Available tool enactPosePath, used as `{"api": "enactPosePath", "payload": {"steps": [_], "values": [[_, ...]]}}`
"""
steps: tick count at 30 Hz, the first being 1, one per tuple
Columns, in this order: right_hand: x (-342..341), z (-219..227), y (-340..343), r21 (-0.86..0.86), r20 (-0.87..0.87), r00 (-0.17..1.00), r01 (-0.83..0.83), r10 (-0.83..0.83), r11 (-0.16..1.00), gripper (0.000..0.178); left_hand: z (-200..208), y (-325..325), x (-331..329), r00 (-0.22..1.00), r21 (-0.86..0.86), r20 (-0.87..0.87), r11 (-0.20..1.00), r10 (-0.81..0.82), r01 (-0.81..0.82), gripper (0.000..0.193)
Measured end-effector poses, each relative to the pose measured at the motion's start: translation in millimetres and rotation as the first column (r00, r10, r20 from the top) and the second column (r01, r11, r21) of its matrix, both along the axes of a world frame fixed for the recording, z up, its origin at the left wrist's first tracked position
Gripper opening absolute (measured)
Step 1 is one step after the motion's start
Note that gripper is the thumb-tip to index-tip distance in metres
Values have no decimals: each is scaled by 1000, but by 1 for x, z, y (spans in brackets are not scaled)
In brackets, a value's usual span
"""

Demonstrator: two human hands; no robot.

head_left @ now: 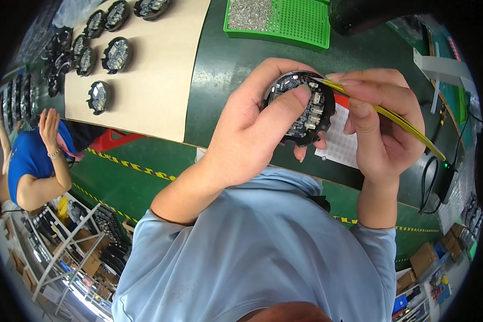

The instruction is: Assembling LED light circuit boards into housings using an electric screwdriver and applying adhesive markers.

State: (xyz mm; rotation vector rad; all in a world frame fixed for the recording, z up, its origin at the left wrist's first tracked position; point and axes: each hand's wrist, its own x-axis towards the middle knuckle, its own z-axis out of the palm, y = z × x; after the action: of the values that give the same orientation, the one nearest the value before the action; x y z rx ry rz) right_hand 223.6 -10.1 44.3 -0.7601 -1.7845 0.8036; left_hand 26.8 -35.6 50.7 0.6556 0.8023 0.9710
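Observation:
My left hand (257,123) is closed around a round black housing with a circuit board (312,110) in it. The thumb lies across the board, and white connectors show along its right side. Between the fingertips of my right hand (386,118) is a pair of yellow tweezers (408,127), slanting down to the right. Their tips reach the upper edge of the housing; whether they pinch anything is too small to tell. Below the housing, a white sheet with rows of grey dots (341,140) lies on the green bench top, partly hidden by my hands.
A green tray (306,32) of small metal parts stands at the far side. Several similar round housings (116,55) sit on the beige board (150,91) at left. A co-worker in blue (35,166) is at far left. A black cabled box (446,182) is at right.

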Motion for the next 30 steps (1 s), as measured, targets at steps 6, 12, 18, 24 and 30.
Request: {"api": "enactPosePath", "payload": {"steps": [6, 12, 18, 24, 30], "values": [[0, 1, 0, -2, 8, 1000, -18, 18, 1000, 14, 1, 0, -2, 1000, 9, -14, 1000, 4, -4, 23], [2, 8, 2, 11, 9, 998, -56, 56, 998, 14, 3, 0, -3, 996, 45, -85, 999, 7, -3, 33], [21, 17, -2, -204, -229, 973, -85, 37, 975, 33, 7, 3, -5, 999, 50, -48, 998, -22, 24, 25], [18, 7, 7, -234, -449, 894, -118, 0, 965, 35, -6, 0, -15, 955, 613, -246, 790, 168, 19, 32], [11, 6, 5, -243, -414, 909, -59, -48, 968, 32, -12, 12, -25, 932, 866, -270, 484, 241, 126, 44]]}}
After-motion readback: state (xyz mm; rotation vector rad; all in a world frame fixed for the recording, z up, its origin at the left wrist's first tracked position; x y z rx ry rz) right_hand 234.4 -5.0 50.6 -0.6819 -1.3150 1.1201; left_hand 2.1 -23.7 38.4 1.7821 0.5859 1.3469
